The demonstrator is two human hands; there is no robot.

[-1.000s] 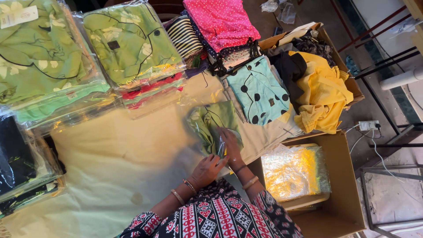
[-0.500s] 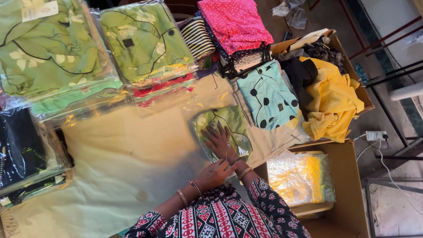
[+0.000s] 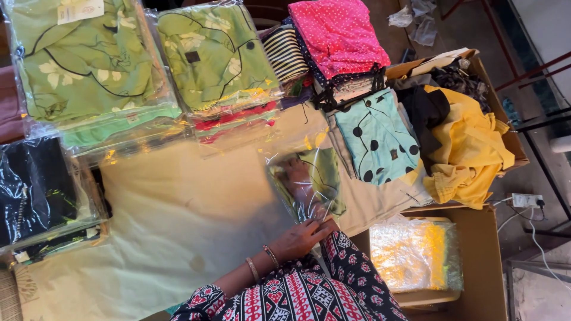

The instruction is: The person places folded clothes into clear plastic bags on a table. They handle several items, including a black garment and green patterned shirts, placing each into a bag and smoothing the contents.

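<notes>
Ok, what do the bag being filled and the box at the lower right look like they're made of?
The bag looks like thin, clear, glossy plastic film: it crinkles, throws glare, and the green garment and the right hand show through. The left hand grips its open end. The box looks like matte brown corrugated cardboard, judging by its flat stiff flaps, though no edge fluting is visible.

- Bagged garment [image 3: 315,178]: green with dark lines, in clear plastic.
- Sleeve [image 3: 351,267]: black, red-and-white print.
- Pink cloth [image 3: 339,32]: white dots.
- Teal cloth [image 3: 377,134]: black dots.
- Yellow cloth [image 3: 470,148]: plain.
- Worktop [image 3: 178,220] cover: pale green.
</notes>
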